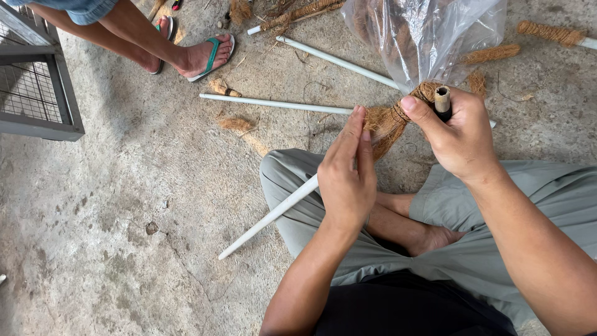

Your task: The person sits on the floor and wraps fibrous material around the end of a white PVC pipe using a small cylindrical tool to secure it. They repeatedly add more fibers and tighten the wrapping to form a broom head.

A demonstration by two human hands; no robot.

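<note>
Sitting cross-legged on the concrete floor (124, 205), the person is binding brown coconut fibre (387, 121) around a white plastic pipe (273, 214) that is slanting across the lap from lower left up toward the hands. The left hand (347, 174) is lying along the pipe with its fingers pressed together and flat, steadying the fibre just below the wrapped part. The right hand (457, 134) is closed around a small dark spool with a pale core (442, 102), thumb pressing onto the fibre bundle; whatever thread is running from it is too fine to make out. By the look of it, the wrapping is at an early stage, since only a short tuft near the pipe's top is covered, and the next turn seems to call for keeping tension while rolling the pipe. A clear plastic bag (429, 37), crumpled and unlabelled, is sitting just above the hands, holding more fibre. Bare pipes (273, 103) are lying nearby, and another person's sandalled foot (208, 55) is resting at upper left beside a grey mesh cage (37, 93).
</note>
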